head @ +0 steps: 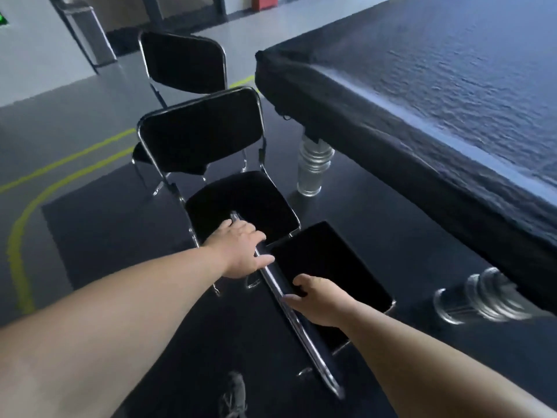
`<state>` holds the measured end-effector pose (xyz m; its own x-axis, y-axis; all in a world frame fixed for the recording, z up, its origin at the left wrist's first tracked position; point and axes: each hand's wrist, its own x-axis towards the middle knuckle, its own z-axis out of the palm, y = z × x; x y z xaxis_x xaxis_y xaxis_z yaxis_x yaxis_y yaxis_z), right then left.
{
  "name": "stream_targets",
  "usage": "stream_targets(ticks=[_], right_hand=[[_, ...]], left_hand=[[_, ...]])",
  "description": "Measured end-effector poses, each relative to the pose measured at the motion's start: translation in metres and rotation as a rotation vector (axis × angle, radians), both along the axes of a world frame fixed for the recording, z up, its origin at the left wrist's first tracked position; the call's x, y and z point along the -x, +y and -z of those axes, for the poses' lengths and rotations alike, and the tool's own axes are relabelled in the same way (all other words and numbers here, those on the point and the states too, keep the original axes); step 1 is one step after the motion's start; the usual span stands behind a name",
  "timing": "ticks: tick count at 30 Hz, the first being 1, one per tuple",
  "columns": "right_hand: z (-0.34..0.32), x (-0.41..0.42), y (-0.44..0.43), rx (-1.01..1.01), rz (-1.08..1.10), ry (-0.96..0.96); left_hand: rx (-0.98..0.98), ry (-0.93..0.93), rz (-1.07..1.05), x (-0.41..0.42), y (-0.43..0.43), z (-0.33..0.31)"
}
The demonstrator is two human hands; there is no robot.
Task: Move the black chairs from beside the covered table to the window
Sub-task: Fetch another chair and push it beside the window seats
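Observation:
Three black chairs with chrome frames stand in a row beside the covered table [422,95]. The nearest black chair [328,267] is right below me, seen from above, its chrome backrest top running diagonally. My left hand [241,251] lies over the far end of that bar with its fingers reaching across it. My right hand [319,300] grips the bar's middle, fingers curled over the edge. The second chair [205,137] stands just beyond, and the third chair [184,61] behind that one.
The table's dark cover hangs over its edge on turned silver legs [313,167], close to the chairs' right side. A dark mat [120,230] lies under the chairs, with yellow floor lines [21,233] to the left. A grey bin [90,31] stands far left. My shoe [235,396] shows below.

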<state>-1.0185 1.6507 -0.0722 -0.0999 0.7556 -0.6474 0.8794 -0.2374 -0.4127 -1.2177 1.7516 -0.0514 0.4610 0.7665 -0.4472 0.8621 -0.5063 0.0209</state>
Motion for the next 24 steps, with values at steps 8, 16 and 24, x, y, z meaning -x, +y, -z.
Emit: stream_targets(ticks=[8, 16, 24], right_hand=[[0.033, 0.038, -0.021, 0.092, 0.433, 0.119], [0.050, 0.041, -0.057, -0.091, 0.521, -0.054], [0.052, 0.054, -0.059, -0.008, 0.700, -0.024]], left_hand=[[0.089, 0.103, 0.570, 0.006, 0.072, 0.039], [0.029, -0.037, 0.779, -0.001, 0.100, 0.069], [-0.016, -0.143, 0.824, 0.006, 0.107, 0.083]])
